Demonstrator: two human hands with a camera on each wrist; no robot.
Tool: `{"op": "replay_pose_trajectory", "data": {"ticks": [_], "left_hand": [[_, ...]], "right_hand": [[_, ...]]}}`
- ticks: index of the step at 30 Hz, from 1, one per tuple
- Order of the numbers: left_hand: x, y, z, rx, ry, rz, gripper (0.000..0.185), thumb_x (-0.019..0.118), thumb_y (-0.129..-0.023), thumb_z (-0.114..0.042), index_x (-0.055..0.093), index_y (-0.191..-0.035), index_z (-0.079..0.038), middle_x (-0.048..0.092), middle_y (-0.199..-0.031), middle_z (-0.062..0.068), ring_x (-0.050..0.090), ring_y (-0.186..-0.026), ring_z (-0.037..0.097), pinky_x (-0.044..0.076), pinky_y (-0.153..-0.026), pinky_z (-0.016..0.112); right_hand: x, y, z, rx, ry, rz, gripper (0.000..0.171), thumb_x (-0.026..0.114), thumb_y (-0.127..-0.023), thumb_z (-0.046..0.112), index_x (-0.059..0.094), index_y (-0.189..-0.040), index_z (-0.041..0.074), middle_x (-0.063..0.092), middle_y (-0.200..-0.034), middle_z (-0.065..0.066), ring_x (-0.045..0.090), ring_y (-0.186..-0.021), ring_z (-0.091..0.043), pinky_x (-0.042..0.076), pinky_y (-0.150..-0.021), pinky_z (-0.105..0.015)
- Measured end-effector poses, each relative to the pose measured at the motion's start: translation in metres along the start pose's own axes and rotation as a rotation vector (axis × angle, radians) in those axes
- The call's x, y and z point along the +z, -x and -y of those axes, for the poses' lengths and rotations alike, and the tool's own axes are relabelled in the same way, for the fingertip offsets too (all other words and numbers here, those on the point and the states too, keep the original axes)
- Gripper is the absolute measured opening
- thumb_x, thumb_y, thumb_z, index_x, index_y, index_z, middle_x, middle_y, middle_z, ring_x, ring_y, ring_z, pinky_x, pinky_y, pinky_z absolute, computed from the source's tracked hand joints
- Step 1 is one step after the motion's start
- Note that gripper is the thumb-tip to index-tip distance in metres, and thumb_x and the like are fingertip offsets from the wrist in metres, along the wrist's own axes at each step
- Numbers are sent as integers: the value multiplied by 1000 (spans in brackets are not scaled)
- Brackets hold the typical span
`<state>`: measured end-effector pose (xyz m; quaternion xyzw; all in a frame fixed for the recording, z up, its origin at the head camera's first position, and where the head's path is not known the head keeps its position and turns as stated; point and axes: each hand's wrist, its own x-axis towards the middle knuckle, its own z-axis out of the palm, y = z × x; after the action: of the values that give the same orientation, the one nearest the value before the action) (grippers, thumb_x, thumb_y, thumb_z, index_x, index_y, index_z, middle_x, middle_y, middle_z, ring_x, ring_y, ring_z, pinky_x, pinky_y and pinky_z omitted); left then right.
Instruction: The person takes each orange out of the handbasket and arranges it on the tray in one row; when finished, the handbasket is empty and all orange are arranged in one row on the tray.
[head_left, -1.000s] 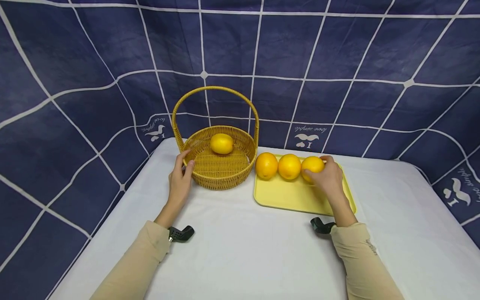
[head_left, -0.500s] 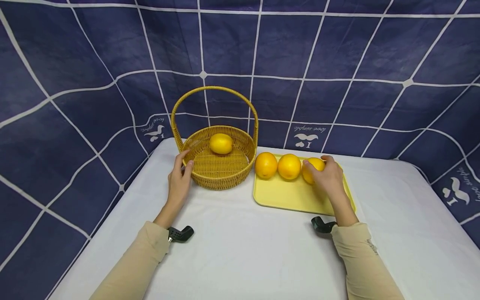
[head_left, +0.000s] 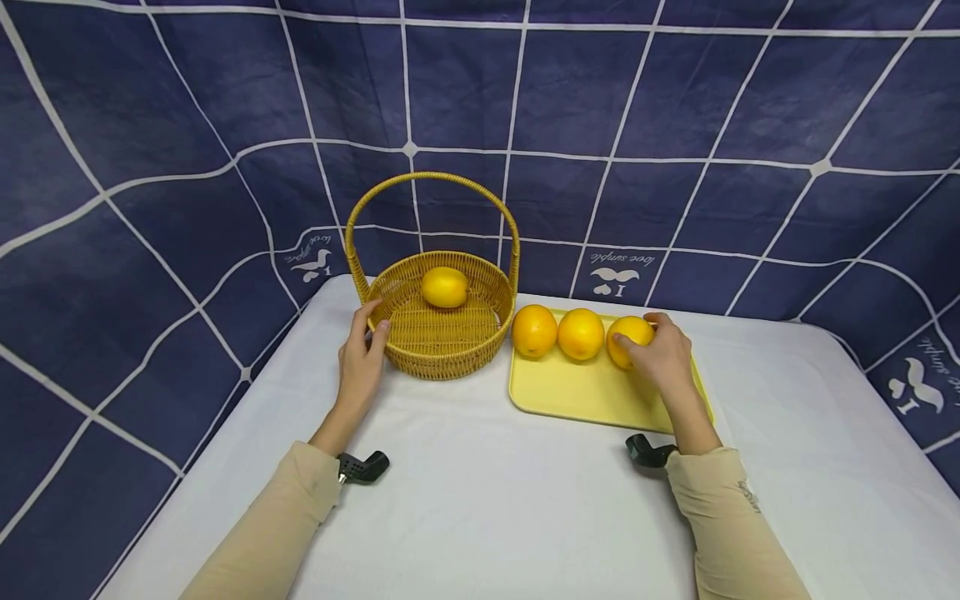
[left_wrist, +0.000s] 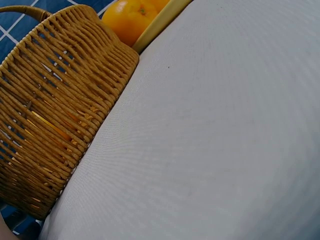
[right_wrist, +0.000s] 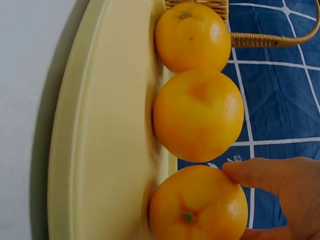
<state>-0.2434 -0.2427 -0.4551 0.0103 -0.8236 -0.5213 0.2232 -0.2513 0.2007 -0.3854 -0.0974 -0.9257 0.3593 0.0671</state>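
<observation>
White cloth covers the table (head_left: 480, 500). On the yellow tray (head_left: 577, 392), the right hand (head_left: 660, 358) curls around the rightmost of 3 oranges (head_left: 626, 333). The left hand (head_left: 362, 367) touches the basket (head_left: 442, 333) rim, seemingly with relaxed fingers.

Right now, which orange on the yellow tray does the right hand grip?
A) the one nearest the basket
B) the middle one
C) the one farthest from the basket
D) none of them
C: the right hand curls its fingers round the orange farthest from the basket, at the end of the row on the yellow tray.
</observation>
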Motion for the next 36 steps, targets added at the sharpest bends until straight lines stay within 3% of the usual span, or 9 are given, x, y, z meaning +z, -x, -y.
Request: {"op": "replay_pose_trajectory", "data": {"ticks": [8, 16, 36], "left_hand": [[-1, 0, -2, -2, -2, 3, 48, 46, -112, -44, 47, -156, -27, 42, -167, -2, 40, -154, 30, 36, -125, 56], [-2, 0, -2, 0, 3, 4, 47, 46, -112, -44, 47, -156, -27, 42, -167, -5, 39, -155, 26, 35, -125, 56], [-1, 3, -3, -14, 4, 7, 46, 47, -112, -42, 47, -156, -28, 42, -168, -3, 38, -156, 26, 35, -126, 54]], "right_hand": [[2, 1, 1, -19, -59, -30, 73, 72, -98, 30, 42, -155, -4, 53, -148, -35, 43, -138, -52, 39, -119, -59], [3, -1, 0, -29, -30, -6, 77, 71, -97, 33, 40, -154, -7, 49, -150, -36, 47, -135, -51, 39, -118, -59], [4, -1, -5, -2, -38, 32, 83, 69, -98, 40, 35, -157, -8, 46, -154, -36, 42, -140, -53, 37, -121, -60]]}}
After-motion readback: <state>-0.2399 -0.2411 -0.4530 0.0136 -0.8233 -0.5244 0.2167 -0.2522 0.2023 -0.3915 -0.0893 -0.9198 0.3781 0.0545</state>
